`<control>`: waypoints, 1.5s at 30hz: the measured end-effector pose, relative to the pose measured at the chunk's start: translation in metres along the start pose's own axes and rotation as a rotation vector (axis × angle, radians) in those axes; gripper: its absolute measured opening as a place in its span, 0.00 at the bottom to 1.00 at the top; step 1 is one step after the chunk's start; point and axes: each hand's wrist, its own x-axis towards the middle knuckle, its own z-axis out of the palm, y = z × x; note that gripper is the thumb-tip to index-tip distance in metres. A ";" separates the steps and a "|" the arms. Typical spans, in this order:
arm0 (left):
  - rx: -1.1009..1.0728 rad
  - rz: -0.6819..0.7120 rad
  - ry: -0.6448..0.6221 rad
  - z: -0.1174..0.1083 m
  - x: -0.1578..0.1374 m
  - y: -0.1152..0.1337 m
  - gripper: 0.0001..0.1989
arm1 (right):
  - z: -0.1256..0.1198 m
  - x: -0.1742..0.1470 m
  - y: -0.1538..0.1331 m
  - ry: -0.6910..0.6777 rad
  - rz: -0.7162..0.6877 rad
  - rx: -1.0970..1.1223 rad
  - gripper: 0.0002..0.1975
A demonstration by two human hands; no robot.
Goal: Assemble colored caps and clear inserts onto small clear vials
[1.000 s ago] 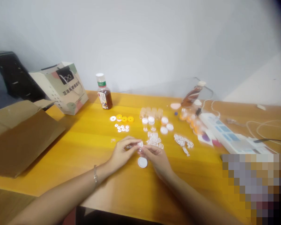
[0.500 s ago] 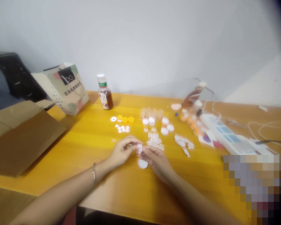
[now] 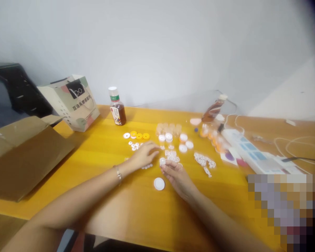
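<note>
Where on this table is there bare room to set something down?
Bare wood shows on the yellow wooden table between the brown cardboard box and the small white round pieces, and also right of the right hand, nearer than the rightmost flat white openwork pieces. It's crowded mid-table, where white round discs and yellow plastic rings sit close.

The paper bag (image 3: 73, 115) bears a glasses sign (image 3: 77, 91) above Chinese lettering (image 3: 81, 102) beginning 互连.

Disc (image 3: 159, 184) on table (image 3: 132, 211), bag (image 3: 85, 113) behind left, apparently power strip (image 3: 248, 148) right.
</note>
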 end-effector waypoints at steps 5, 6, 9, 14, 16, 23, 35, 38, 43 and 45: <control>0.179 0.095 -0.027 0.020 0.031 -0.011 0.07 | -0.005 0.005 0.001 0.086 -0.029 0.029 0.12; 0.183 0.095 -0.027 0.024 0.033 -0.012 0.07 | -0.005 0.005 0.001 0.096 -0.042 0.025 0.12; 0.181 0.089 -0.028 0.027 0.033 -0.011 0.06 | -0.006 0.004 0.001 0.109 -0.077 0.001 0.11; 0.088 0.033 0.081 0.004 0.019 -0.002 0.05 | -0.003 0.002 0.002 0.123 -0.151 -0.047 0.10; -0.067 -0.046 0.172 -0.007 0.010 0.004 0.02 | -0.002 0.001 0.002 0.126 -0.180 -0.091 0.09; -0.688 -0.276 0.079 -0.016 -0.021 0.026 0.09 | 0.000 0.000 0.003 0.118 -0.218 -0.214 0.08; -0.569 -0.168 0.083 -0.004 -0.030 0.035 0.09 | 0.002 -0.002 0.001 0.094 -0.237 -0.320 0.07; -0.498 -0.114 0.127 -0.001 -0.031 0.035 0.08 | 0.002 -0.003 0.001 0.094 -0.239 -0.323 0.07; -0.437 -0.071 0.138 0.000 -0.031 0.031 0.09 | 0.001 -0.002 0.004 0.087 -0.230 -0.308 0.07; -0.421 -0.059 0.138 0.001 -0.032 0.030 0.09 | 0.001 -0.002 0.004 0.083 -0.224 -0.307 0.07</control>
